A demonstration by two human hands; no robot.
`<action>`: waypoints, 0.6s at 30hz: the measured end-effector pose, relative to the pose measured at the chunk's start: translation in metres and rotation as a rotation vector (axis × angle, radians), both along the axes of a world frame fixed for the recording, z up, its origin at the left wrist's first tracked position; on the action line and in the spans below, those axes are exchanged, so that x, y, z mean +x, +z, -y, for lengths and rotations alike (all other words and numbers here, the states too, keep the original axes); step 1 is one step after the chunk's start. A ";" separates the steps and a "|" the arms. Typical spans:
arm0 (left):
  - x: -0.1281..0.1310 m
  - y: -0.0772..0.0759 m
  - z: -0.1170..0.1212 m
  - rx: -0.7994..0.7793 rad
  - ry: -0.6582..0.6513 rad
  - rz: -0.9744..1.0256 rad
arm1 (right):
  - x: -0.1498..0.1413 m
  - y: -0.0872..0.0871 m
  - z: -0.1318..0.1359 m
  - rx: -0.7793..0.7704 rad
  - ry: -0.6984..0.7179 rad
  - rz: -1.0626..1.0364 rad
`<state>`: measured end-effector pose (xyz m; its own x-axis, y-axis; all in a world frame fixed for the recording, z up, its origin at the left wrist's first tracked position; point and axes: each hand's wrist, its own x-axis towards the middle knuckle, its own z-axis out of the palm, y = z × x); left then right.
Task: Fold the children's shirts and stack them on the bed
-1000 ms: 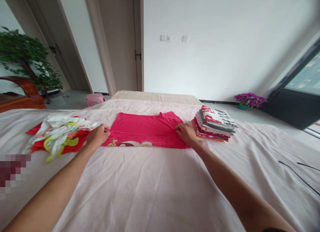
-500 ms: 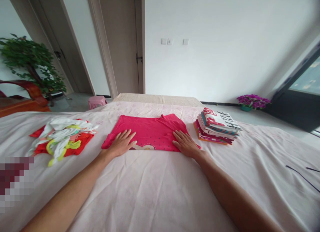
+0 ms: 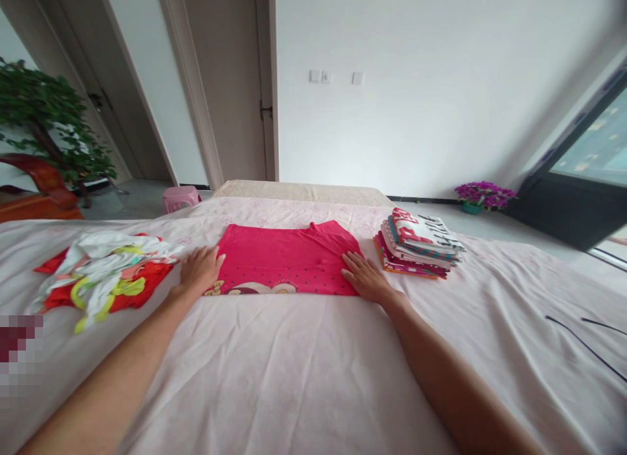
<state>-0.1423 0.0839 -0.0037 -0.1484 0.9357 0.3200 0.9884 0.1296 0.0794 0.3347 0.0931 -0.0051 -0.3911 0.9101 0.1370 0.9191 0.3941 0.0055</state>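
A bright pink shirt (image 3: 279, 256) lies folded flat on the pale bed sheet (image 3: 274, 363), its dotted, printed strip along the near edge. At the shirt's left edge rests my left hand (image 3: 200, 271), fingers stretched forward and touching the cloth. My right hand (image 3: 366, 276) lies flat over the right edge with its fingers spread. Neither hand grips anything. Just right of my right hand stands a stack of folded clothes (image 3: 418, 246), with a white piece bearing red and black print on top.
To the left is a loose heap of white, red and yellow clothes (image 3: 108, 272). Thin dark cords (image 3: 582, 344) lie on the sheet at right. Beyond the bed are a pink stool (image 3: 181, 199), a potted plant (image 3: 44, 122) and purple flowers (image 3: 484, 194).
My left hand has slid left to the shirt's edge, and its left side now lies flatter. My right hand has shifted slightly toward the right edge. The whole view has turned a little right.
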 end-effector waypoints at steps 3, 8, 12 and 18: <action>0.006 0.011 0.020 0.148 -0.095 -0.055 | -0.001 0.013 0.003 -0.024 -0.055 -0.111; 0.009 0.026 0.067 0.097 -0.477 -0.036 | 0.000 0.051 0.022 0.060 -0.022 -0.259; -0.005 0.025 0.096 -0.040 -0.665 -0.041 | 0.005 0.073 0.053 -0.001 0.066 -0.193; -0.018 0.021 0.097 -0.100 -0.573 -0.052 | 0.022 0.058 0.076 -0.021 0.132 0.093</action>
